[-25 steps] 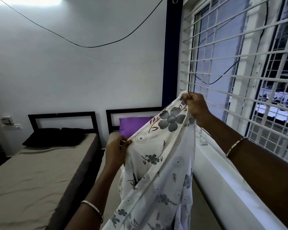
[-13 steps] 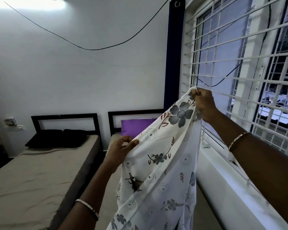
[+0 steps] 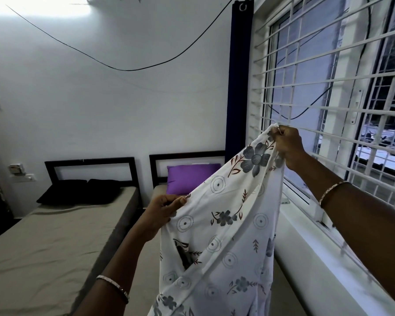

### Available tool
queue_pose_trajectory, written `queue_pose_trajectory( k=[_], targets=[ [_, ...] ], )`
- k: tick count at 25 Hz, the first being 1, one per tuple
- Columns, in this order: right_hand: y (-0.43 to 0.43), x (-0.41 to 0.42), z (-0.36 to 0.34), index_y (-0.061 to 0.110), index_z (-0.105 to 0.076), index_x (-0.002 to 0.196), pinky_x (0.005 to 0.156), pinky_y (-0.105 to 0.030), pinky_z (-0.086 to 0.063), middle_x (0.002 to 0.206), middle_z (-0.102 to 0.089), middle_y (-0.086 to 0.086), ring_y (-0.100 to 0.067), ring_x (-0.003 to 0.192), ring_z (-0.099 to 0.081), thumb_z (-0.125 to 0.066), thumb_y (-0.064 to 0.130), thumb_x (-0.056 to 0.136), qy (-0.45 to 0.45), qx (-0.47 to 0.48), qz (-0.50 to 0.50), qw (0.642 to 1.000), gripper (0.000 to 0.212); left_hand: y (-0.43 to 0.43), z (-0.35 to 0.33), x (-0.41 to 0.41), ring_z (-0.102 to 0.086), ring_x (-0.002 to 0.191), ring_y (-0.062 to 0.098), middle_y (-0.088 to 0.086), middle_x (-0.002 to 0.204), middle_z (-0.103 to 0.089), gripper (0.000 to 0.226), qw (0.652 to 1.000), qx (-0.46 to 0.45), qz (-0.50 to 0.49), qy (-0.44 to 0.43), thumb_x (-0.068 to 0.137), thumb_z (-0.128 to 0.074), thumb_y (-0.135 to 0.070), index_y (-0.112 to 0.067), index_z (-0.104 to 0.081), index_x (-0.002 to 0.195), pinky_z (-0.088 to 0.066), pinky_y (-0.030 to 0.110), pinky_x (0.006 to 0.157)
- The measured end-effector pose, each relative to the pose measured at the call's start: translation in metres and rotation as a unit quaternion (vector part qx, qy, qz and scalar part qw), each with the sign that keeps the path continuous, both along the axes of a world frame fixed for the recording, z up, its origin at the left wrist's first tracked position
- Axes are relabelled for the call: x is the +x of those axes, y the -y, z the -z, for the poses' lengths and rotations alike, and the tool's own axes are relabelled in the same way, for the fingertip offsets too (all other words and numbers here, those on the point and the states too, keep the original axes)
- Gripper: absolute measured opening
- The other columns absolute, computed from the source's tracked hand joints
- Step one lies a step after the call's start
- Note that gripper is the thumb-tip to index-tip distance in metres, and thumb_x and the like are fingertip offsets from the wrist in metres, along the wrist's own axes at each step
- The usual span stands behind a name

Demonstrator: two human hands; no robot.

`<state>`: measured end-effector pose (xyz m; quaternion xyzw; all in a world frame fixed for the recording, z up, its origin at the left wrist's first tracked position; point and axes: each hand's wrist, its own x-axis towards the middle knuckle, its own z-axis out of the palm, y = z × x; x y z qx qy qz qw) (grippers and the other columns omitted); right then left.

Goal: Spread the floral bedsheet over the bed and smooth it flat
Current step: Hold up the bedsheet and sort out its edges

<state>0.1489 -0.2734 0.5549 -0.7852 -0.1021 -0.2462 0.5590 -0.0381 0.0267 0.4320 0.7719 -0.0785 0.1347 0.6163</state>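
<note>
A white floral bedsheet point(image 3: 224, 236) with grey flowers hangs bunched in the air in front of me. My right hand point(image 3: 287, 147) grips its top edge, raised high near the window grille. Lower and to the left, my left hand point(image 3: 162, 210) pinches the same edge of the cloth. The sheet drapes down over the right-hand bed point(image 3: 146, 258), whose beige mattress shows beside my left forearm. A purple pillow point(image 3: 189, 179) lies at that bed's head. The lower part of the sheet runs out of the frame.
A second bed point(image 3: 43, 247) with a beige sheet and black pillows point(image 3: 80, 191) stands to the left, a narrow gap between the two. A white window ledge point(image 3: 328, 270) and barred window point(image 3: 328, 87) run along the right. A dark blue curtain point(image 3: 238, 83) hangs in the corner.
My left hand went from open fingers near the cloth to pinching the sheet's edge. My right hand stays high by the grille, and the cloth between the hands has stretched a little wider.
</note>
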Motion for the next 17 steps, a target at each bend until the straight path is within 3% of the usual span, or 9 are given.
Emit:
queue_pose_trajectory(
  k=[4, 8, 10, 12, 15, 17],
  targets=[
    [0.003, 0.005, 0.003, 0.001, -0.068, 0.099, 0.059, -0.026, -0.037, 0.087, -0.061, -0.011, -0.022, 0.079, -0.052, -0.047, 0.025, 0.099, -0.008, 0.016, 0.012, 1.0, 0.032, -0.015, 0.012, 0.002, -0.04, 0.063, 0.01, 0.003, 0.071, -0.046, 0.028, 0.99, 0.084, 0.093, -0.059, 0.091, -0.063, -0.032, -0.007, -0.059, 0.078, -0.033, 0.018, 0.057],
    [0.007, 0.006, 0.012, 0.001, -0.068, 0.098, 0.057, -0.026, -0.035, 0.084, -0.058, -0.011, -0.02, 0.077, -0.049, -0.047, 0.022, 0.099, -0.014, 0.025, 0.026, 0.999, 0.03, -0.017, 0.028, 0.007, -0.044, 0.059, 0.001, -0.011, 0.064, -0.053, 0.029, 0.992, 0.113, -0.002, -0.06, 0.095, -0.055, -0.035, -0.019, -0.055, 0.071, -0.033, 0.022, 0.057],
    [0.009, 0.009, 0.014, 0.003, -0.068, 0.098, 0.06, -0.026, -0.036, 0.085, -0.059, -0.01, -0.021, 0.079, -0.05, -0.047, 0.022, 0.099, -0.016, 0.024, 0.036, 0.999, 0.029, -0.015, 0.033, 0.008, -0.05, 0.059, -0.005, -0.014, 0.063, -0.06, 0.027, 0.993, 0.097, -0.057, -0.026, 0.096, -0.053, -0.027, -0.011, -0.06, 0.076, -0.036, 0.021, 0.061],
    [0.011, 0.01, 0.015, 0.002, -0.068, 0.098, 0.068, -0.03, -0.04, 0.087, -0.061, -0.01, -0.023, 0.081, -0.054, -0.047, 0.023, 0.098, -0.014, 0.011, 0.059, 0.998, 0.029, -0.012, 0.035, 0.009, -0.061, 0.074, -0.008, -0.014, 0.07, -0.068, 0.027, 0.993, 0.074, -0.087, 0.007, 0.096, -0.054, -0.019, -0.001, -0.06, 0.076, -0.042, 0.017, 0.07],
    [0.015, 0.016, 0.019, 0.002, -0.066, 0.094, 0.07, -0.032, -0.039, 0.087, -0.059, -0.012, -0.025, 0.083, -0.054, -0.049, 0.023, 0.097, -0.016, 0.002, 0.1, 0.995, 0.028, -0.012, 0.033, 0.01, -0.067, 0.091, -0.002, -0.008, 0.085, -0.075, 0.026, 0.995, 0.049, -0.086, 0.031, 0.094, -0.058, -0.017, -0.006, -0.063, 0.071, -0.047, 0.013, 0.081],
    [0.02, 0.019, 0.023, 0.005, -0.067, 0.093, 0.069, -0.033, -0.04, 0.087, -0.06, -0.013, -0.027, 0.083, -0.056, -0.049, 0.022, 0.096, -0.027, 0.009, 0.116, 0.993, 0.025, -0.016, 0.03, 0.009, -0.068, 0.094, 0.006, 0.002, 0.091, -0.076, 0.022, 0.998, 0.055, -0.041, 0.01, 0.091, -0.061, -0.022, -0.011, -0.067, 0.073, -0.049, 0.019, 0.083]
  ],
)
